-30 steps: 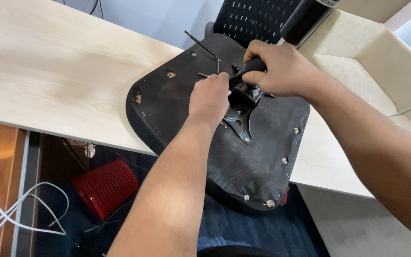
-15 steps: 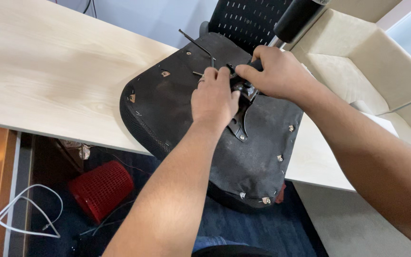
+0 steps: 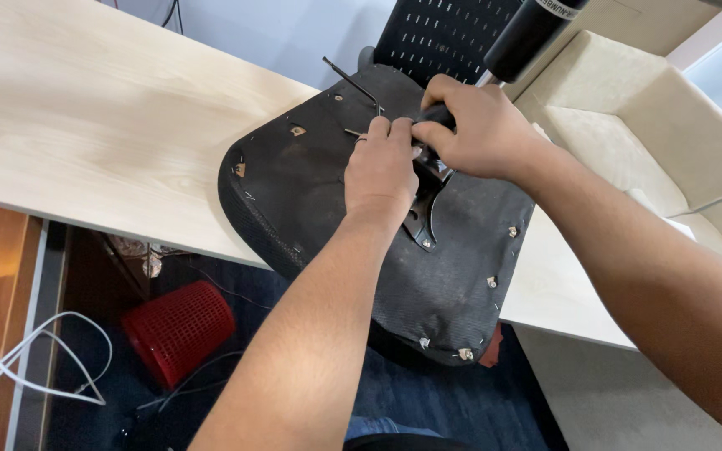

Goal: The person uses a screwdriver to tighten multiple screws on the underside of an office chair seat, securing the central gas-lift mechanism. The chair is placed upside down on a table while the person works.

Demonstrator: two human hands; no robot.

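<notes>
Change: both hands sit closer together than a second ago, bunched over the bracket; the seat has barely shifted.
Seat: seat (image 3: 361, 217) lies underside up on the desk (image 3: 85, 125), its near part overhanging the edge.
Bracket: metal bracket (image 3: 422, 219) is at the seat's middle, mostly hidden under the hands, its tail pointing toward the person.
Left hand: left hand (image 3: 380, 169) lies palm down on the bracket, fingertips pinching a small part I cannot make out.
Right hand: right hand (image 3: 474, 129) is closed around a black handle (image 3: 434, 114), knuckles up, touching the left fingertips.
Relation: handle runs crosswise to the bracket's long axis; the right hand is on it.
Nearby: hex key (image 3: 353, 83) on the seat's far edge; red basket (image 3: 179, 330) below the desk.
</notes>
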